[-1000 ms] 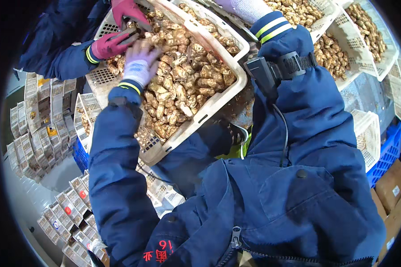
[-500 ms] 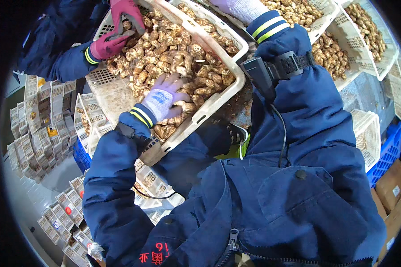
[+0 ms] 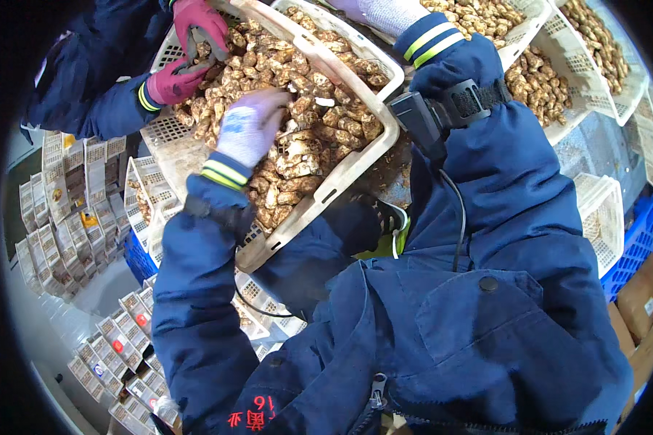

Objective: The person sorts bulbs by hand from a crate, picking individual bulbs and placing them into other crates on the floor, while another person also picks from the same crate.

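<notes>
My left hand [image 3: 248,125], in a lavender and white glove, is over a white plastic crate [image 3: 345,174] full of knobbly brown-and-cream pieces [image 3: 297,156] that look like mushrooms. Its fingers point right, low over the pieces, and are smeared by motion. At the top edge my right hand [image 3: 388,13], gloved the same way, reaches beyond the crate's far side. The picture cuts off its fingers, so what it touches is hidden. A small white piece [image 3: 325,102] lies on the heap.
A co-worker's pink-gloved hands [image 3: 185,65] handle pieces at the crate's far left corner. More filled white crates [image 3: 569,109] stand at right, above a blue crate [image 3: 635,246]. White baskets [image 3: 72,210] are stacked at left. A black device [image 3: 421,123] is strapped to my right forearm.
My left hand has moved up and away from the near side of the heap, its spread fingers drawing closer together. The white piece shows more plainly. My right arm has shifted slightly left.
</notes>
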Action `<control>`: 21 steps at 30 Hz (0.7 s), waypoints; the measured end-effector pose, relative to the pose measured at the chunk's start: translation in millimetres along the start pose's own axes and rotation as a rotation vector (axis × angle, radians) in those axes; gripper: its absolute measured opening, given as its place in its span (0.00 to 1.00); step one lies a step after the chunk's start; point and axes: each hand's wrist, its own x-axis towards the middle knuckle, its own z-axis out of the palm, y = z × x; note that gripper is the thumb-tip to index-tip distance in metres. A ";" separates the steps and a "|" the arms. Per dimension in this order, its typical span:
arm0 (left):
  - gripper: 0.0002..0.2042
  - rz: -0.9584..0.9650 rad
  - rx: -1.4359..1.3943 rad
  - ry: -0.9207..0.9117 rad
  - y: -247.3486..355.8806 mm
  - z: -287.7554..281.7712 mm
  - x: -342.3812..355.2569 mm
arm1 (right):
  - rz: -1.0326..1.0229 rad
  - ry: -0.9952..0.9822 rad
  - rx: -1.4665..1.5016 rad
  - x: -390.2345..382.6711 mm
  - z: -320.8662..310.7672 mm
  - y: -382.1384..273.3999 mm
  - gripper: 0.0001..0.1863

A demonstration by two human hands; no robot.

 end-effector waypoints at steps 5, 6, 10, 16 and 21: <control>0.31 -0.082 0.349 -0.327 5.6 28.6 17.4 | -0.376 -0.073 -0.136 0.6 0.6 15.2 0.20; 0.31 -0.173 0.348 -0.376 7.8 24.6 15.9 | -0.151 -0.077 -0.038 -4.2 -2.0 -4.2 0.20; 0.31 -0.344 0.247 -0.403 9.4 26.4 25.3 | -0.180 -0.075 -0.103 3.1 -4.2 25.8 0.21; 0.24 -0.642 -0.377 -0.179 -28.6 3.1 -9.8 | -0.002 -0.077 0.100 -7.4 -11.4 -5.7 0.23; 0.24 -0.732 -1.467 0.142 -25.8 -25.1 -44.4 | 0.038 -0.072 0.095 -5.8 -11.0 -5.2 0.24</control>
